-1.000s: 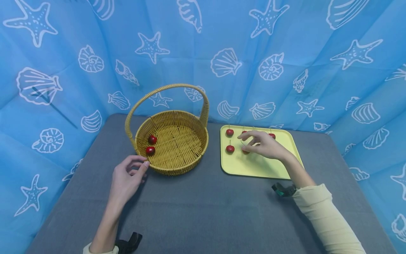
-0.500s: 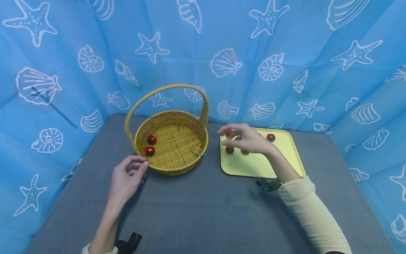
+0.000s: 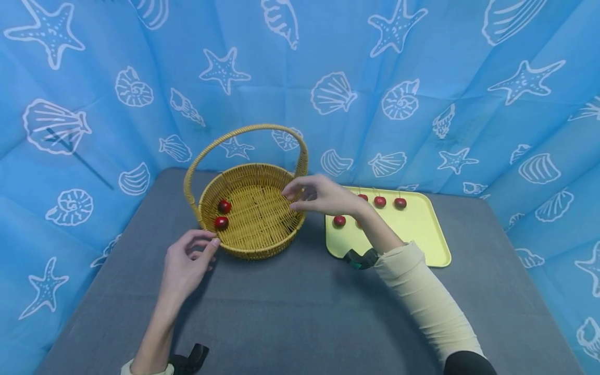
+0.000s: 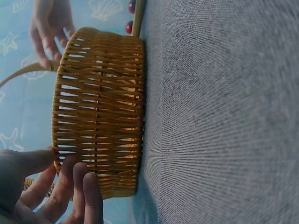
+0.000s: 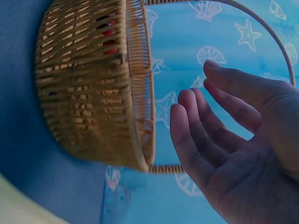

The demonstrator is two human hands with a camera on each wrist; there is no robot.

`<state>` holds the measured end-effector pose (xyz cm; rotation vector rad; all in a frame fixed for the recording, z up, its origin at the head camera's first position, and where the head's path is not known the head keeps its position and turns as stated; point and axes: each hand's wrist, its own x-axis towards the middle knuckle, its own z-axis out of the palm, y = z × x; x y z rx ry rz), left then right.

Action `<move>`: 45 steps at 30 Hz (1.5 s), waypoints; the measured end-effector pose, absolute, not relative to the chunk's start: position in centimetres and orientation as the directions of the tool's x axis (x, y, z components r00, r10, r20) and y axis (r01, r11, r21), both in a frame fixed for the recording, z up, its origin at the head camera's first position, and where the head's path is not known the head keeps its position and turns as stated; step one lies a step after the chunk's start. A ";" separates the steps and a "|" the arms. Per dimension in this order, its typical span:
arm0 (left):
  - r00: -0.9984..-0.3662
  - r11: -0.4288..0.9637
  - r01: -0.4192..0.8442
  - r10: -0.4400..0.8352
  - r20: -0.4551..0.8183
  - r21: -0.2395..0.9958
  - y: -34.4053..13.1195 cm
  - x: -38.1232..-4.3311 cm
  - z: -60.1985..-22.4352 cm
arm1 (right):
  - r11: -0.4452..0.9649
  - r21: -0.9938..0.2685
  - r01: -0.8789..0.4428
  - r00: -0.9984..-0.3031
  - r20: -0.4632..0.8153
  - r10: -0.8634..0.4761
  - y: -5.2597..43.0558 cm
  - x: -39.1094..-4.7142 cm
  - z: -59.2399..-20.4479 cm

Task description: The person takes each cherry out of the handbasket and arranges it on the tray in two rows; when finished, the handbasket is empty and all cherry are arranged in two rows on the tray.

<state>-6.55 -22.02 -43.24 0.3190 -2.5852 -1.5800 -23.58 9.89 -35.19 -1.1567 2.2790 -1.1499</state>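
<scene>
A yellow wicker basket (image 3: 262,252) with a tall arched handle stands on the left half of the table. Two dark red cherries (image 3: 221,223) lie inside, near its left wall. My left hand (image 3: 189,263) pinches the front-left rim between thumb and fingers, seen closer as the left hand (image 4: 51,186) in the left wrist view. Over the basket's right rim hovers my right hand (image 3: 323,195). In the right wrist view, this right hand (image 5: 233,135) has loosely bent fingers, thumb apart, and nothing held. Several cherries (image 3: 400,203) with stems sit on a pale yellow tray (image 3: 412,247).
Grey cloth covers the table (image 3: 281,312). A blue curtain (image 3: 356,52) with white shell and starfish prints hangs behind and at both sides. The basket's handle (image 3: 262,126) arches above its opening. My right forearm (image 3: 422,289) passes in front of the tray's left part.
My right hand has moved left from above the tray cherries to the basket's right rim. My left hand stays at the rim, and the basket has not moved.
</scene>
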 end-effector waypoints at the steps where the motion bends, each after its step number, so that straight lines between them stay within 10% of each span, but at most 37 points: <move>1: -0.974 0.441 -0.128 -0.226 -0.029 0.889 -22.0 -6.6 -43.2 | 0.339 -0.786 -0.518 -0.604 0.055 -0.795 9.3 -23.8 -35.2; 16: -0.975 0.428 -0.132 -0.220 -0.038 0.894 -22.1 -6.6 -43.3 | 0.316 -0.810 -0.493 -0.520 -0.017 -0.854 2.1 -26.1 -35.2; 45: -0.972 0.438 -0.118 -0.236 -0.012 0.891 -21.8 -6.7 -43.4 | 0.326 -0.887 -0.327 -0.629 -0.053 -0.776 -4.3 -28.6 -39.3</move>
